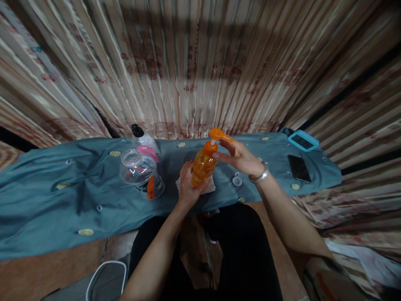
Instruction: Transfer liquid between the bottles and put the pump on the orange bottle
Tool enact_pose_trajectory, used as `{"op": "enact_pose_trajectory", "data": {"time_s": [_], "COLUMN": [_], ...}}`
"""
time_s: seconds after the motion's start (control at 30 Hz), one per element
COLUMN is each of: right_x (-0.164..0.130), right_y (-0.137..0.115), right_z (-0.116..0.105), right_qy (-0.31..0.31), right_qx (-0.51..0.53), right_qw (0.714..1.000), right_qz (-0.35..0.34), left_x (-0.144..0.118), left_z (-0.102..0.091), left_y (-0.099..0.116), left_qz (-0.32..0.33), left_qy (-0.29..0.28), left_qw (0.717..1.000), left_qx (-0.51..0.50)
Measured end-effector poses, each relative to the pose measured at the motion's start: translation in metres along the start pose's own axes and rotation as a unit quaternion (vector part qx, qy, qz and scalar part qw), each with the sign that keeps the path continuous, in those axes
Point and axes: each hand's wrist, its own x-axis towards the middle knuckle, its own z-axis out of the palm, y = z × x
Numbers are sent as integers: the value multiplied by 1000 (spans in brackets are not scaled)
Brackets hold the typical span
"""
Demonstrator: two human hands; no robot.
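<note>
An orange pump bottle (203,164) stands on a white cloth (210,186) at the middle of the blue-covered surface (62,196). My left hand (187,186) wraps around the bottle's lower body. My right hand (240,158) touches the bottle's orange pump neck and head (216,134) with its fingertips; a silver bracelet sits on that wrist. A small white cap (237,180) lies on the cover just below my right hand.
A clear plastic jar (138,168) lies to the left, beside a clear bottle with a pink label and black cap (144,144). A black phone (299,168) and a blue-cased device (302,141) lie at the right. Striped curtains hang behind.
</note>
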Motion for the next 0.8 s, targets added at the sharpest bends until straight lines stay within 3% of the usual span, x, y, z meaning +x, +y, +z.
{"op": "enact_pose_trajectory", "data": {"time_s": [0.07,0.27,0.47,0.67,0.8], "right_x": [0,-2,1,3,4], "right_y": [1,2,1,2,-2], "right_z": [-1,6,1,7,1], "right_qy": [-14,73,0,70,10], "right_qx": [3,-26,3,-36,-24], "right_qw": [1000,997,1000,997,999], "right_qz": [2,13,-15,-16,-39], "left_x": [0,0,-1,0,0], "left_z": [0,0,1,1,1], "left_y": [0,1,-3,-4,-4], "left_qz": [3,-7,-4,2,8], "left_qy": [3,-6,-5,-2,2], "left_qw": [1000,1000,1000,1000,1000], "left_qx": [5,-3,-2,-7,-1]}}
